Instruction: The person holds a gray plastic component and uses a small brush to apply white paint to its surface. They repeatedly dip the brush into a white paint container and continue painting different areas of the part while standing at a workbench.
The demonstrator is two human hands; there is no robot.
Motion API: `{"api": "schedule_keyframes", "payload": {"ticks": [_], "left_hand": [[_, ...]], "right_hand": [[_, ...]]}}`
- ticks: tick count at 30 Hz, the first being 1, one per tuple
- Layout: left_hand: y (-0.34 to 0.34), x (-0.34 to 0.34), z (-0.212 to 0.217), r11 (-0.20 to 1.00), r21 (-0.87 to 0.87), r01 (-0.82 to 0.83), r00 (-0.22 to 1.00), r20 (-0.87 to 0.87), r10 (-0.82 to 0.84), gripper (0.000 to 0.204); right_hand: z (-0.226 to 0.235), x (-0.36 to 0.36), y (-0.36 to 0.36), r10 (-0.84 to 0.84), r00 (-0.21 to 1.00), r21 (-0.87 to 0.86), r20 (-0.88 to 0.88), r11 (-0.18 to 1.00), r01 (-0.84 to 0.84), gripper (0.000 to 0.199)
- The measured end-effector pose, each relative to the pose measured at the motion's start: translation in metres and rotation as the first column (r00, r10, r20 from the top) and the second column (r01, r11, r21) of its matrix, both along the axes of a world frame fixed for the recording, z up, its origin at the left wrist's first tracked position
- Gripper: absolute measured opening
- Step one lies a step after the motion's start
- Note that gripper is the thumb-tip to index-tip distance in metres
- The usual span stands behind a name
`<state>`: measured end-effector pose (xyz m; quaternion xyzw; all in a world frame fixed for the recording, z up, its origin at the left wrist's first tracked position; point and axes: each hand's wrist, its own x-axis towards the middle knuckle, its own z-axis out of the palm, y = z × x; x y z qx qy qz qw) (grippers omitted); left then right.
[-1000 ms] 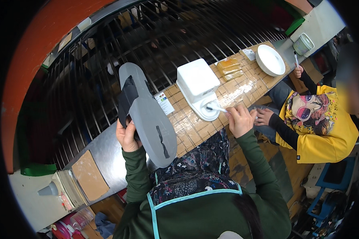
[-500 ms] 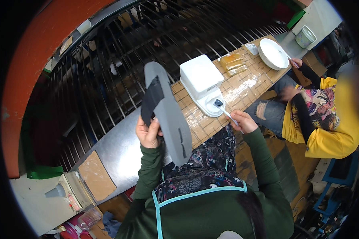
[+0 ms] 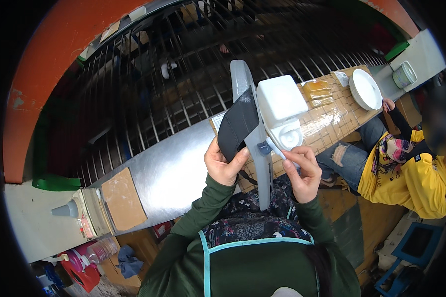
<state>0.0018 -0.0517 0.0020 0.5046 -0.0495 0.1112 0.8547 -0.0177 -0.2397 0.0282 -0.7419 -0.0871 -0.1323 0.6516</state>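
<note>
My left hand [image 3: 225, 166] grips a grey slide sandal [image 3: 265, 190] by its wide black strap [image 3: 240, 122], thumb and fingers closed round it. The sandal is held up on edge, its sole side facing right. In my right hand [image 3: 305, 174] is a small brush [image 3: 275, 147] with a white handle, pinched between thumb and fingers. Its dark bristles are at the sandal's sole and seem to touch it. Just behind the sandal stands a white plastic dispenser [image 3: 281, 99] with a round open cup [image 3: 289, 137] at its near side.
A shiny metal table [image 3: 166, 173] adjoins a plastic-covered woven mat [image 3: 327, 119]. Beyond runs a rack of metal rods [image 3: 173, 106]. Amber blocks [image 3: 318, 93] and a white bowl [image 3: 365, 89] lie right, near a co-worker in yellow [image 3: 401, 173]. Brown cardboard [image 3: 124, 198] lies left.
The brush has left the dispenser's cup and come to the sandal's sole. My left hand has moved right with the sandal and turned it. The view has shifted a little.
</note>
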Motion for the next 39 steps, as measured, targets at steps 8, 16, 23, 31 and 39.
{"api": "schedule_keyframes", "payload": {"ticks": [8, 16, 23, 31, 39], "left_hand": [[0.005, -0.007, 0.001, 0.991, 0.135, -0.009, 1.000, -0.025, 0.013, 0.040], [0.016, -0.014, 0.006, 0.954, 0.297, 0.052, 0.998, -0.053, -0.038, 0.039], [0.022, -0.014, 0.006, 0.924, 0.371, 0.090, 0.996, -0.060, -0.073, 0.037], [0.022, -0.012, 0.010, 0.895, 0.438, 0.082, 0.997, -0.024, -0.080, 0.032], [0.026, -0.011, 0.013, 0.888, 0.451, 0.087, 0.996, -0.043, -0.076, 0.032]], "right_hand": [[0.003, 0.019, 0.005, -0.077, 0.995, -0.166, 0.064, 0.982, 0.086, 0.024], [0.014, 0.040, 0.001, -0.125, 0.963, -0.359, 0.239, 0.910, 0.207, 0.026], [0.023, 0.052, -0.002, -0.174, 0.889, -0.444, 0.424, 0.816, 0.372, 0.028], [0.029, 0.055, -0.011, -0.117, 0.850, -0.494, 0.513, 0.770, 0.404, 0.031], [0.029, 0.051, -0.016, -0.049, 0.880, -0.528, 0.472, 0.783, 0.327, 0.030]]}}
